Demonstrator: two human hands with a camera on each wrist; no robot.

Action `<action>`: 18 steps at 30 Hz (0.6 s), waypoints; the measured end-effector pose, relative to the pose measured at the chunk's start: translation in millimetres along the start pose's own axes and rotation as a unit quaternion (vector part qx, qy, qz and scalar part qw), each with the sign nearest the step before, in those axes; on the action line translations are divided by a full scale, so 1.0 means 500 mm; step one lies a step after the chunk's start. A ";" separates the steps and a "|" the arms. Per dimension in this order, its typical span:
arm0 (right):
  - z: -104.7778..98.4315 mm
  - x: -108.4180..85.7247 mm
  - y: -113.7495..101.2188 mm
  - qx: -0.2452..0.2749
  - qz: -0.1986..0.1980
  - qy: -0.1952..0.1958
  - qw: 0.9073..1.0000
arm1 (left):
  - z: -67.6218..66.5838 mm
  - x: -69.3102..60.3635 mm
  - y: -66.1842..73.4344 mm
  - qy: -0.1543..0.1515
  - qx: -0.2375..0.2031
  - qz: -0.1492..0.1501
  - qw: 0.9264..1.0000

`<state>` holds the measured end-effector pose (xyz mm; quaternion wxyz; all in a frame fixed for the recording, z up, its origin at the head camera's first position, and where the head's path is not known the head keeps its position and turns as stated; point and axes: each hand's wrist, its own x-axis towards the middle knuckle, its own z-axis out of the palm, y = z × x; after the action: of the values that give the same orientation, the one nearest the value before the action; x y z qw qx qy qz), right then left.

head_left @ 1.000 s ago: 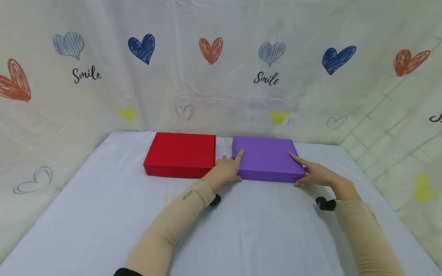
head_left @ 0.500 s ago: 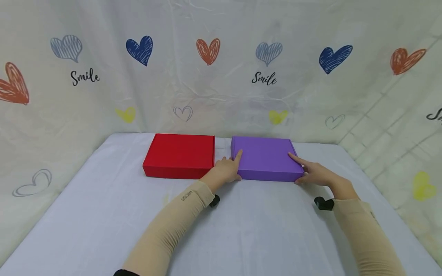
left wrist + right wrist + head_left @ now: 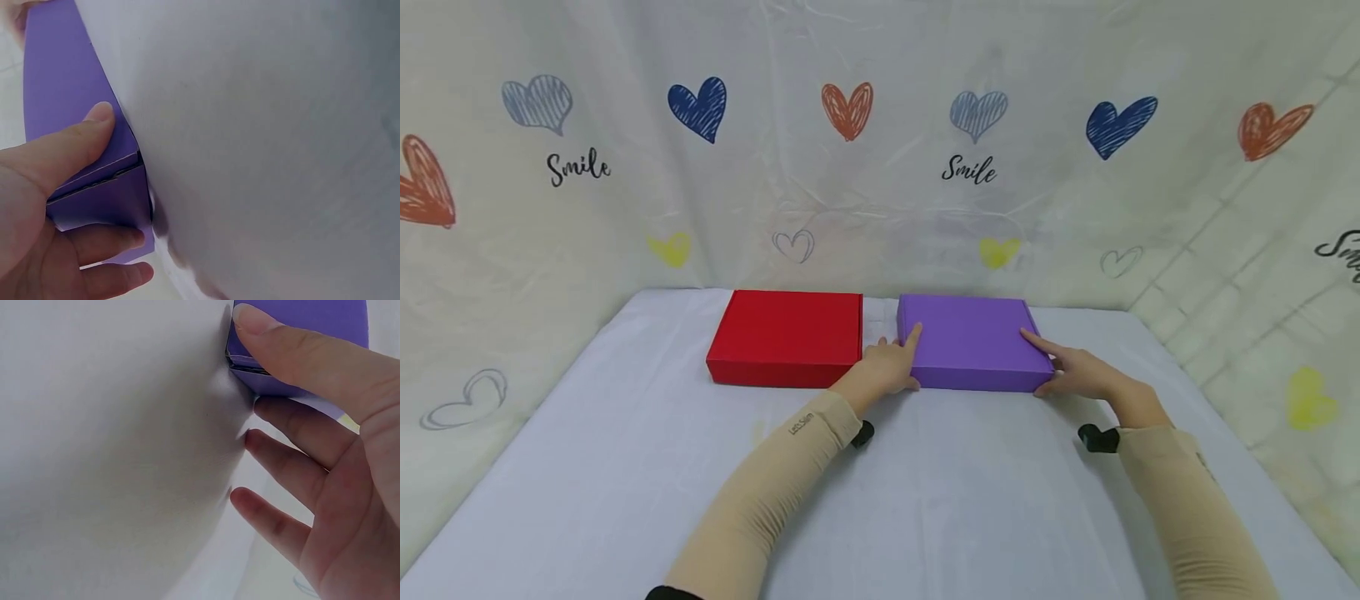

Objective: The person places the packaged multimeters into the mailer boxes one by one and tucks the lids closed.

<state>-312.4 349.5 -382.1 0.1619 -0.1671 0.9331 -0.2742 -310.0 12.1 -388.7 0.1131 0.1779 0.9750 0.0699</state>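
A closed purple cardboard box (image 3: pixel 973 337) lies flat on the white-covered table, with a hand at each end. My left hand (image 3: pixel 886 367) touches its left end, index finger stretched onto the lid. In the left wrist view, the left thumb (image 3: pixel 94 128) lies on the box's front face and the other fingers are beside the end. My right hand (image 3: pixel 1081 373) touches the right end, index fingertip on the lid's edge. The right wrist view has the right thumb (image 3: pixel 269 331) against the front corner and the other fingers spread, fairly straight, near the cloth.
A closed red box (image 3: pixel 790 333) lies left of the purple one, a narrow gap between them, close to my left hand. The white cloth (image 3: pixel 985 500) covers the table. Behind hangs a pale curtain (image 3: pixel 910 50) printed with hearts. A small black device (image 3: pixel 1097 439) sits at my right wrist.
The whole head view shifts slightly left in the picture. Both hands stay at the ends of the purple box, and neither box visibly moves on the table.
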 end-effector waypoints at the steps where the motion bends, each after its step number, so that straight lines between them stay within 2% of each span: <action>1: 0.001 0.000 -0.001 -0.002 0.002 0.000 1.000 | 0.001 0.001 -0.001 0.002 0.001 0.000 1.000; 13: 0.006 0.005 -0.011 -0.024 0.009 0.004 1.000 | 0.005 0.000 -0.010 0.016 0.009 0.006 1.000; 18: 0.006 0.002 -0.011 -0.019 0.008 -0.003 1.000 | 0.012 -0.002 -0.018 0.029 0.011 0.017 0.999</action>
<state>-311.0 343.2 -381.5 0.1632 -0.1636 0.9390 -0.2546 -310.5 4.0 -395.8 0.0815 0.1933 0.9755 0.0666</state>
